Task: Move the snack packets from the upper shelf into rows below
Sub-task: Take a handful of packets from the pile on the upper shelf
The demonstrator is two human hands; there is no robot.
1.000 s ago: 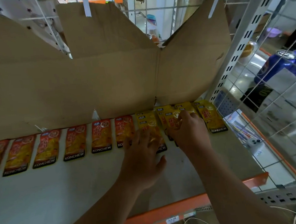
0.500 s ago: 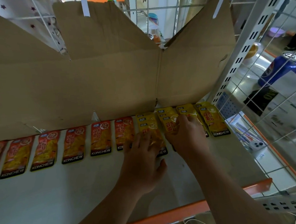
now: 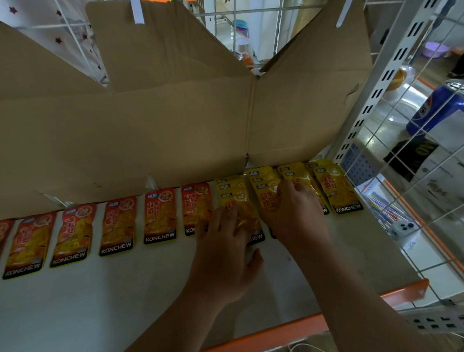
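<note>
A row of flat KONCHEW snack packets lies along the back of a white shelf [image 3: 97,309]. Several orange packets [image 3: 159,216] fill the left and middle. Overlapping stacks of yellow packets [image 3: 336,187] sit at the right end. My left hand [image 3: 225,247] rests with spread fingers on a yellow stack [image 3: 233,195] beside the last orange packet. My right hand [image 3: 294,212] lies with curled fingers on the neighbouring yellow stack [image 3: 264,184], its fingertips at the packets' upper part. Both hands hide the packets' lower halves.
A large opened cardboard sheet [image 3: 139,122] stands upright behind the row. The shelf has an orange front edge [image 3: 291,334]. A white slotted upright [image 3: 379,94] and wire mesh [image 3: 432,189] bound the right side, with blue cans [image 3: 445,106] beyond.
The view has shifted slightly. My right hand has crept a little up and right over the yellow packets; my left hand stays on its stack.
</note>
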